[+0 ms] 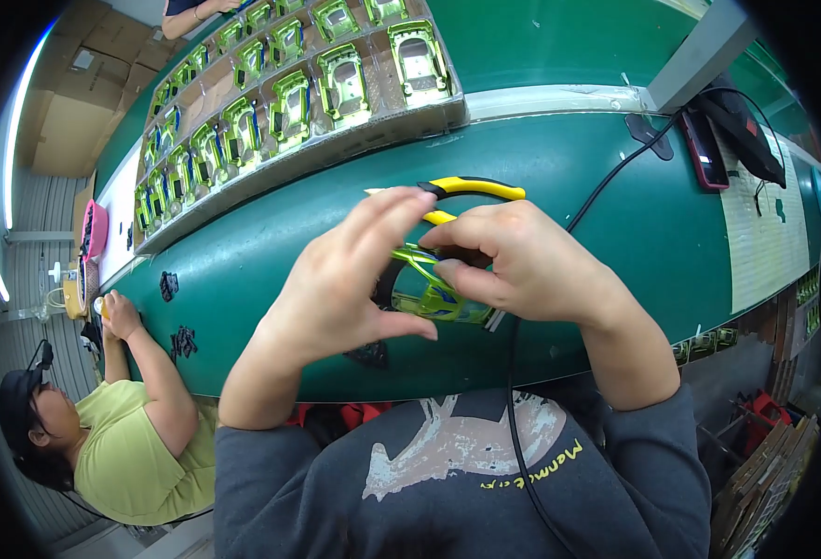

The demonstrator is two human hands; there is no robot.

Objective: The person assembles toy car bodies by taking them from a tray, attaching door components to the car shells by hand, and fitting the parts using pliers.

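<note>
1. A green plastic shell [434, 303] sits between a worker's two hands above the near part of the green surface [261, 242]. The right hand [513, 261] pinches its rim at the right end, thumb against fingers; too hard a squeeze could bend or crack the slim frame.

2. The left hand [331, 270] arches wide around the shell's left side, thumb well apart from the fingers. Whether it touches the plastic cannot be told; if it does not, the right hand's pinch alone may let the piece twist or slip.

3. Yellow-and-black pliers [475, 185] lie just beyond the hands, close to the left fingertips. A knuckle could knock them, or a handle could scratch the shell, should either hand swing far.

4. A black cable [597, 200] crosses the surface from the far right, disappears behind the right arm and hangs over the near edge. A sideways pull of that arm might snag it and jerk the shell loose.

5. Small black parts [370, 354] lie below the left wrist, near the surface's edge. A dropping forearm could sweep them to the floor, their low, half-hidden position being the cause.
</note>
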